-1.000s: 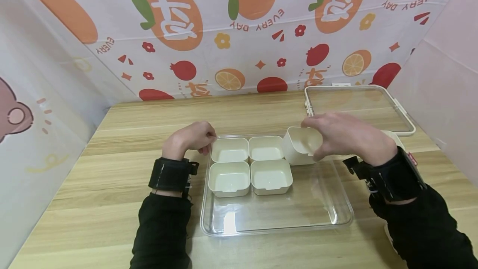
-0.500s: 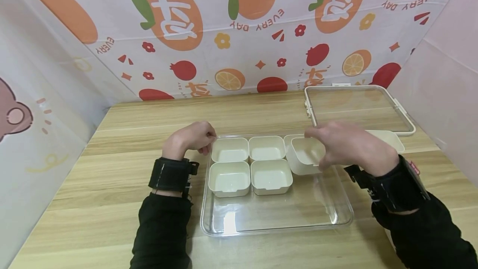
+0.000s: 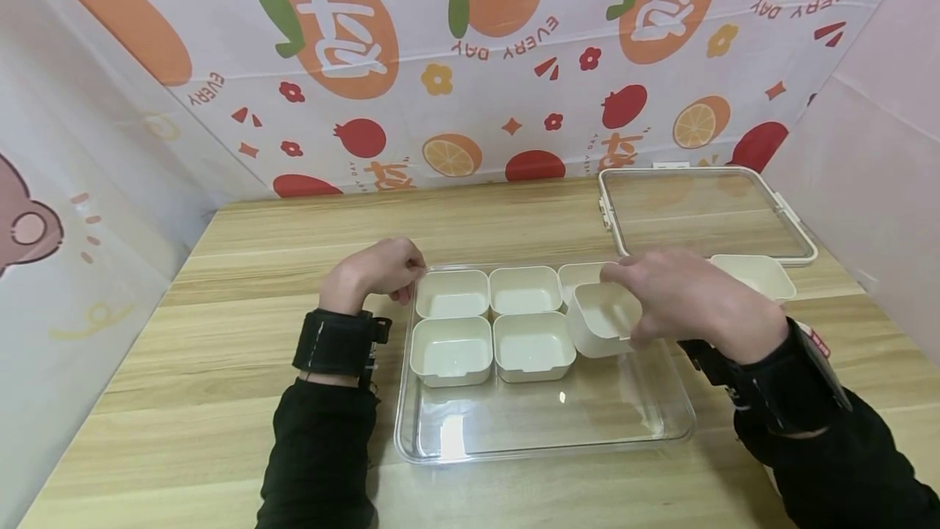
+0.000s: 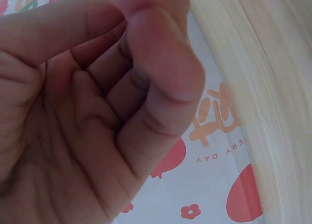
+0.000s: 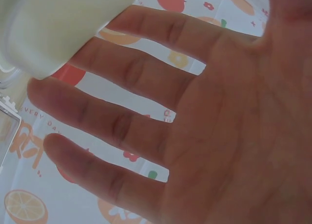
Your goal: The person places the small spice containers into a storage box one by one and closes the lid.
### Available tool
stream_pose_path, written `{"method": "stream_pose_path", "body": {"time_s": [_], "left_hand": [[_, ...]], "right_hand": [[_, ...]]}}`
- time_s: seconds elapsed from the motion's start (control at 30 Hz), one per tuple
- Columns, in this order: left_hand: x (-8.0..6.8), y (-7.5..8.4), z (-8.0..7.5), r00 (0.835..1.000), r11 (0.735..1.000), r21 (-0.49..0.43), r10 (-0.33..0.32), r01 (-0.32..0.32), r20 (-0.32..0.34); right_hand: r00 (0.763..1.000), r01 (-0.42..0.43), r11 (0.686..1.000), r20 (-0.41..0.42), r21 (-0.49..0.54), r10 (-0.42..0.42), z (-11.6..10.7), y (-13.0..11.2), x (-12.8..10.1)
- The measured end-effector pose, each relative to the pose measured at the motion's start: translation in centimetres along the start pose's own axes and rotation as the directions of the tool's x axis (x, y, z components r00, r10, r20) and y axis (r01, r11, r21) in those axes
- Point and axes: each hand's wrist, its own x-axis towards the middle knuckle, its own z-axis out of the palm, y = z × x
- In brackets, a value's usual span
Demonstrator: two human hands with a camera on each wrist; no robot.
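Note:
My right hand grips a small cream bin by its sides, thumb toward me and fingers at the back. This bin hangs slightly tilted over the right part of a clear plastic tray, beside the front-row bins. Its pale wall fills the upper left of the right wrist view. Behind it, another cream bin is partly covered. Several more bins stand in two rows in the tray. At the tray's back left corner, my left hand has curled fingers, pinching the rim.
A clear lid with a pale frame lies at the back right. In front of it, another cream container shows partly behind my right hand. Wood-look table surrounds the tray, with a fruit-print cloth hanging behind.
My right hand has brought the cream bin forward and slightly right, from over the back row to beside the front row, uncovering the bin behind. My left hand stays put.

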Motion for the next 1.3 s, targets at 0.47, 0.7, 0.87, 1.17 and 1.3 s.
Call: {"method": "stream_pose_path", "body": {"time_s": [0.47, 0.7, 0.87, 1.17, 1.3], "left_hand": [[0.1, -0.2, -0.1, 1.000, 1.000, 0.005, 0.007, -0.007, 0.005], [0.2, -0.1, -0.1, 1.000, 1.000, 0.005, 0.004, -0.004, 0.008], [0.2, -0.2, 0.0, 1.000, 1.000, 0.005, -0.006, 0.006, 0.006], [0.2, -0.2, 0.0, 1.000, 1.000, -0.001, -0.005, 0.005, -0.003], [0.2, -0.2, 0.0, 1.000, 1.000, -0.009, 0.001, -0.001, 0.000]], "right_hand": [[0.999, -0.026, 0.999, 0.023, -0.041, 0.027, 0.8, 0.0, 0.2], [1.000, -0.015, 0.997, -0.007, -0.078, 0.014, 1.2, 0.0, 0.2], [0.999, 0.012, 0.994, -0.029, -0.106, -0.015, 1.7, -0.2, 0.2], [0.999, 0.035, 0.988, -0.025, -0.151, -0.039, 2.5, -0.8, 0.7], [0.997, 0.063, 0.982, -0.030, -0.180, -0.069, 3.0, -0.8, 0.7]]}}
